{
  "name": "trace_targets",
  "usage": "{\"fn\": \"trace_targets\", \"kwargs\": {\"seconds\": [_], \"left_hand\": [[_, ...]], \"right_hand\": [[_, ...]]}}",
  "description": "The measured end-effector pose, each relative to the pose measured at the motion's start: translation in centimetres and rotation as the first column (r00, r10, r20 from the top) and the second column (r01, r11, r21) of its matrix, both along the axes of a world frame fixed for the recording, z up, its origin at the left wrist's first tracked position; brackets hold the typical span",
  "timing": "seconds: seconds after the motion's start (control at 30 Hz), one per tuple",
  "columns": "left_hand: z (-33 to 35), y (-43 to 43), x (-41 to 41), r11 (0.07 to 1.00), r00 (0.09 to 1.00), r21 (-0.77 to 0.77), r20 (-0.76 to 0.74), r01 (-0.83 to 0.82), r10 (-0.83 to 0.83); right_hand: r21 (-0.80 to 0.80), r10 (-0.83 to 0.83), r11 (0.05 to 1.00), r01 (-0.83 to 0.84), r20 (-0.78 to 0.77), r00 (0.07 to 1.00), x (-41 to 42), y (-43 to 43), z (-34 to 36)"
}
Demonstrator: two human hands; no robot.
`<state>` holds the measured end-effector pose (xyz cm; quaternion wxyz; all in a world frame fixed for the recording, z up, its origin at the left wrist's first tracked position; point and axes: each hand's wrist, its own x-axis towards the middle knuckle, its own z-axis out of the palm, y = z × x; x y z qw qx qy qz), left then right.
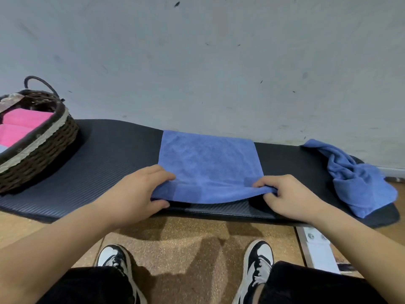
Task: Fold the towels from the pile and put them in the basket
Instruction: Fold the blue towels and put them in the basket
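Two blue towels on the black ribbed-mat table (98,163), head view. The flat rectangular blue terry towel (208,163) lies mid-table, far edge toward the wall, near edge lifted off the mat. Left grip (140,189) pinches its near-left corner, fingers on top, thumb underneath. Right grip (289,196) pinches the near-right corner, fingers curled round the cloth. The edge sags slightly between them. The crumpled blue towel (355,181) sits at the table's right end, well apart from the flat one. The dark brown woven wicker basket (43,154) with a pale trim band stands at the left end, with folded pink towels (19,130) inside. Below: cork-brown floor (186,238), black-and-white sneakers (116,257).
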<state>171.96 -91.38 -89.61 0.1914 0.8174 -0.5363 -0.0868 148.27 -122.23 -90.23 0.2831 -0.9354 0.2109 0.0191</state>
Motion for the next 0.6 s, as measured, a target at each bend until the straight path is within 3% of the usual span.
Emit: {"fn": "trace_targets", "kwargs": {"seconds": [0.1,0.2,0.37,0.5,0.6], "left_hand": [[-0.4,0.1,0.1,0.999,0.983,0.032,0.182,0.002,-0.007],[-0.6,0.3,0.1,1.000,0.980,-0.022,0.199,-0.011,0.015],[0.9,1.2,-0.2,0.960,0.976,-0.194,-0.130,-0.200,0.177],[1.9,1.2,0.0,0.949,0.882,-0.139,-0.425,-0.284,0.202],[2.3,0.8,-0.1,0.970,0.874,-0.028,-0.442,-0.240,0.204]], "right_hand": [[0.223,-0.119,0.968,0.115,0.003,0.993,-0.2,-0.2,0.9],[0.349,-0.150,0.927,0.140,0.001,0.989,-0.2,0.2,1.6],[0.649,-0.259,0.732,0.207,-0.016,0.966,-0.6,-0.7,1.8],[0.716,-0.295,0.651,0.251,-0.065,0.953,-0.6,-1.3,1.5],[0.710,-0.303,0.642,0.289,-0.111,0.946,0.2,-1.0,1.7]]}}
